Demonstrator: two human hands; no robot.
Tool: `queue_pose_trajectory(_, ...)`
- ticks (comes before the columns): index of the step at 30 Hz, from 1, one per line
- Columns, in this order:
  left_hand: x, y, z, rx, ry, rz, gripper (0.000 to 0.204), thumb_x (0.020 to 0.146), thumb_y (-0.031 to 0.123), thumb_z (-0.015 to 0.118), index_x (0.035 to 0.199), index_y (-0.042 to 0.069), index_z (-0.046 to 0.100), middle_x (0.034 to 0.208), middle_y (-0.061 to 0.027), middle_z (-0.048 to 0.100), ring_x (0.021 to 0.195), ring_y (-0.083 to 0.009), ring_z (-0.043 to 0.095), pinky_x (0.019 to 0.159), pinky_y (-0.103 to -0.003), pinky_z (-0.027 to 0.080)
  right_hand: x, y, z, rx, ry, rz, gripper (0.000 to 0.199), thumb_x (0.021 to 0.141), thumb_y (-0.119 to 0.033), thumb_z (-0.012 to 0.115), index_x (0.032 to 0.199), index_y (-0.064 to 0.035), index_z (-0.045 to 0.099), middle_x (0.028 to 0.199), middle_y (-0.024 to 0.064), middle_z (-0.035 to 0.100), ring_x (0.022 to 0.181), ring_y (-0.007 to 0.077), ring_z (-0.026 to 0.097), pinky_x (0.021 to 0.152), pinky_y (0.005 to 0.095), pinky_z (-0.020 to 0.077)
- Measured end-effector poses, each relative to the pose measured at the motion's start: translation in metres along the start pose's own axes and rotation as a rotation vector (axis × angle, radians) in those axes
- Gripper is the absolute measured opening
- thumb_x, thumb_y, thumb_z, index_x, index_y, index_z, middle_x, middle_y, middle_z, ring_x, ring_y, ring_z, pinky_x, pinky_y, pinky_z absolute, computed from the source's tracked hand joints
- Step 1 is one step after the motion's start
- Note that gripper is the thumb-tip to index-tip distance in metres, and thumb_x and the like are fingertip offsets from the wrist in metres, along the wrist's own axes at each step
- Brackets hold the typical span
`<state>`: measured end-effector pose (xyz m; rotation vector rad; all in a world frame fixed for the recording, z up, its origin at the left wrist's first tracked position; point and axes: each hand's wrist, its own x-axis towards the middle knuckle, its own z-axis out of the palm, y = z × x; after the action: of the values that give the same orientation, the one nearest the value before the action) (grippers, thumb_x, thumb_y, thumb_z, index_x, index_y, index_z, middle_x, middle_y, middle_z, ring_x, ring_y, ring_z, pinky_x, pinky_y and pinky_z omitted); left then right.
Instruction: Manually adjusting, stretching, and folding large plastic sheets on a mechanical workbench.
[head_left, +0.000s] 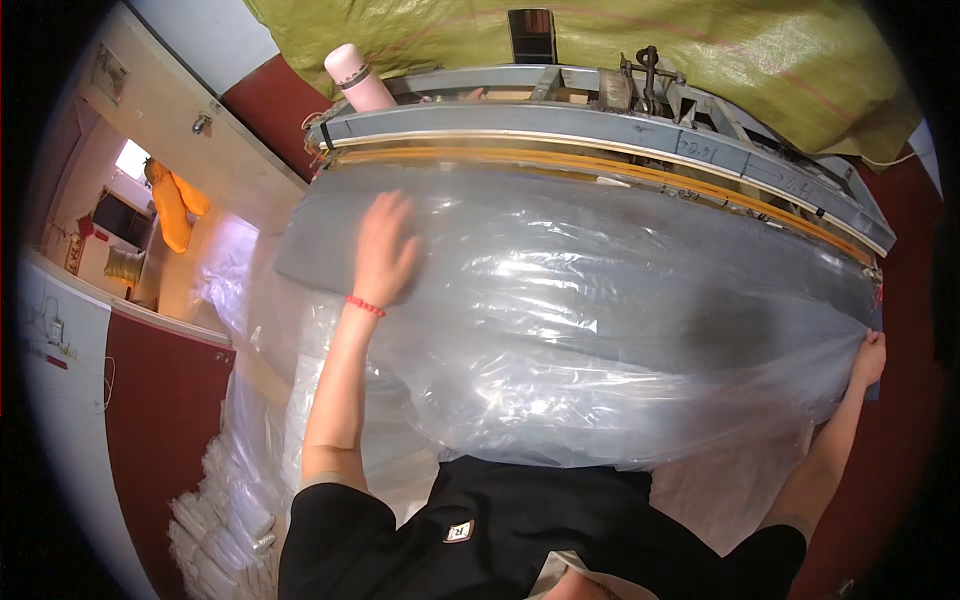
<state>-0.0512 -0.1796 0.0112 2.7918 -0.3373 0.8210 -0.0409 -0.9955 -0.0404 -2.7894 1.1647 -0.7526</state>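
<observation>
A wide sheet of clear plastic film [530, 300] lies wrinkled over a dark grey work table [320, 225] and hangs down over its near edge. Over the film's left part is my left hand [383, 250], fingers apart and slightly blurred, with a red bracelet [366, 306] at the wrist. Whether the palm touches the film cannot be made out. At the table's right end my right hand [872, 358] pinches the film's edge, and creases run from it toward the middle.
Along the table's far side runs a metal frame [480, 120] with an orange strip [560, 160] and a clamp [650, 80]. A pink bottle [362, 80] leans there. Yellow-green woven sheeting [700, 40] hangs behind. Piled film [225, 510] lies at the lower left, near an open doorway.
</observation>
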Motion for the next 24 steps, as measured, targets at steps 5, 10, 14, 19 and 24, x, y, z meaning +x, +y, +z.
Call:
queue_pose_trajectory(5,0.002,-0.001,0.015,-0.085,-0.415,0.089,0.060,0.080,0.033,0.054,0.126,0.002,0.034,0.133,-0.0164,0.029,0.126,-0.0324,0.023,0.101,-0.038,0.022,0.005,0.001,0.005,0.004,0.000,-0.003,0.030,0.084,-0.037,0.044,0.091,-0.0089,0.053,0.091,0.0166,0.058,0.084,0.0374,0.054,0.066,0.0455,0.0422)
queue_pose_trajectory(10,-0.033,0.005,-0.004,-0.100,-0.384,0.047,0.054,0.081,0.035,0.052,0.120,0.000,0.041,0.129,-0.0176,0.036,0.119,-0.0350,0.033,0.096,-0.038,0.030,0.004,0.005,0.004,0.018,0.009,-0.003,0.029,0.083,-0.036,0.046,0.089,-0.0092,0.055,0.089,0.0155,0.059,0.084,0.0360,0.054,0.065,0.0436,0.0423)
queue_pose_trajectory(14,-0.021,0.003,-0.002,-0.141,-0.301,-0.076,0.042,0.077,0.023,0.055,0.111,0.000,0.049,0.119,-0.0178,0.046,0.109,-0.0344,0.042,0.090,-0.040,0.036,0.013,0.023,0.012,0.115,0.033,0.063,0.029,0.082,-0.037,0.049,0.091,-0.0108,0.057,0.088,0.0137,0.060,0.082,0.0320,0.056,0.068,0.0400,0.0426)
queue_pose_trajectory(19,0.016,-0.030,0.041,-0.089,-0.174,-0.381,0.029,0.074,0.021,0.062,0.095,0.001,0.057,0.086,-0.0135,0.059,0.084,-0.0287,0.055,0.075,-0.035,0.044,0.045,0.093,0.037,0.816,0.135,0.010,0.031,0.079,-0.032,0.058,0.091,-0.0033,0.062,0.087,0.0047,0.062,0.080,0.0140,0.055,0.075,0.0274,0.0420)
queue_pose_trajectory(24,0.020,-0.043,0.054,-0.057,0.167,-0.280,0.030,0.068,0.015,0.066,0.093,0.004,0.057,0.074,-0.0106,0.057,0.078,-0.0264,0.055,0.067,-0.032,0.044,0.026,0.101,-0.036,0.974,0.077,0.077,0.027,0.079,-0.026,0.060,0.093,-0.0023,0.062,0.090,0.0023,0.060,0.083,0.0109,0.053,0.077,0.0231,0.0403)
